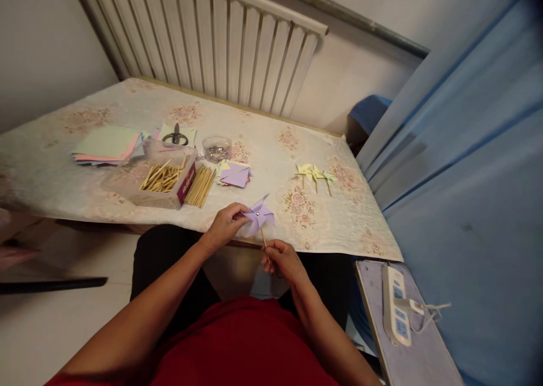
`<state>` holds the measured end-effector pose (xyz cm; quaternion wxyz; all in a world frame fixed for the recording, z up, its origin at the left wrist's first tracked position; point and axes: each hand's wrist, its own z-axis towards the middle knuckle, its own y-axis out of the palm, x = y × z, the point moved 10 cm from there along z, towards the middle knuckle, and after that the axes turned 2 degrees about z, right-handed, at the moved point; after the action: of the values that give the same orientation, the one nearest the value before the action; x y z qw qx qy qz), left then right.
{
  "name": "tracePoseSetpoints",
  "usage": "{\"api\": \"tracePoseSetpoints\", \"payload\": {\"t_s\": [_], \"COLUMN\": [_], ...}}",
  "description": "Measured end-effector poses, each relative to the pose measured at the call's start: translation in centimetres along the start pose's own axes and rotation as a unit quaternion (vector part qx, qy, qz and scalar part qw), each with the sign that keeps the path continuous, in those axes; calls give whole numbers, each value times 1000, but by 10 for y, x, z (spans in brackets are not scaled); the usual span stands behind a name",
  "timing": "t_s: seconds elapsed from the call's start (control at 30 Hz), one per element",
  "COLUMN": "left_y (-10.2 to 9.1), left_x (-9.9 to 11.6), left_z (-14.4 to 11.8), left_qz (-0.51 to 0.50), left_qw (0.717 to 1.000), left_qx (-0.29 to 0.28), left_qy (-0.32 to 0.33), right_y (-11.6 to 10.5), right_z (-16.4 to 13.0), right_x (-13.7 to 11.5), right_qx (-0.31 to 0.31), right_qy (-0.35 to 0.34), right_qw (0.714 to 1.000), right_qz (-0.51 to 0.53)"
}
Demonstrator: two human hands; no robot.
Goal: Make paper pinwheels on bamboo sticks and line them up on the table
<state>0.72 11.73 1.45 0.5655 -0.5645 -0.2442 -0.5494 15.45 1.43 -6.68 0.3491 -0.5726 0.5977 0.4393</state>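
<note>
A purple paper pinwheel (pixel 263 210) on a thin wooden stick is held up over the near edge of the table. My left hand (pixel 227 223) pinches one of its blades from the left. Lower down, my right hand (pixel 283 259) is closed round the stick (pixel 263 237). A shiny pin head sits at the pinwheel's centre. Just beyond my left hand lies a small stack of cut paper squares (pixel 235 174), a purple one on top. Beside it is a row of thin wooden sticks (pixel 201 186).
A plastic box (pixel 159 201) holds more sticks. Behind it are stacked coloured papers (pixel 108 142), scissors (pixel 175 137) and a clear dish of metal pins (pixel 217 148). Several finished yellow and green pinwheels (pixel 314 174) lie right. A power strip (pixel 396 307) rests on a side surface near a blue curtain (pixel 458 165).
</note>
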Motion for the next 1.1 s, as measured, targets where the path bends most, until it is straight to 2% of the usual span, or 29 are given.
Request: {"api": "tracePoseSetpoints", "payload": {"t_s": [0.2,0.4,0.5,0.73,0.97,1.1], "left_y": [-5,-10,-4,4,5,17], "left_x": [-4,-26,-35,-36,-47,-47], "left_z": [-4,-12,-15,-15,-11,-9], "left_qz": [-46,-130,-165,-224,-238,-277], "left_qw": [998,983,974,953,940,927], "left_qx": [19,87,84,80,102,72], "left_qy": [-26,-96,-133,-188,-222,-244], "right_y": [-3,-6,-7,-10,-12,-12], "right_z": [2,4,5,6,6,6], "right_x": [0,3,3,7,9,10], "right_qx": [15,31,36,37,37,34], "right_qy": [-4,4,5,5,4,6], "right_qw": [1000,999,999,999,999,999], "right_qz": [1,6,6,9,7,5]}}
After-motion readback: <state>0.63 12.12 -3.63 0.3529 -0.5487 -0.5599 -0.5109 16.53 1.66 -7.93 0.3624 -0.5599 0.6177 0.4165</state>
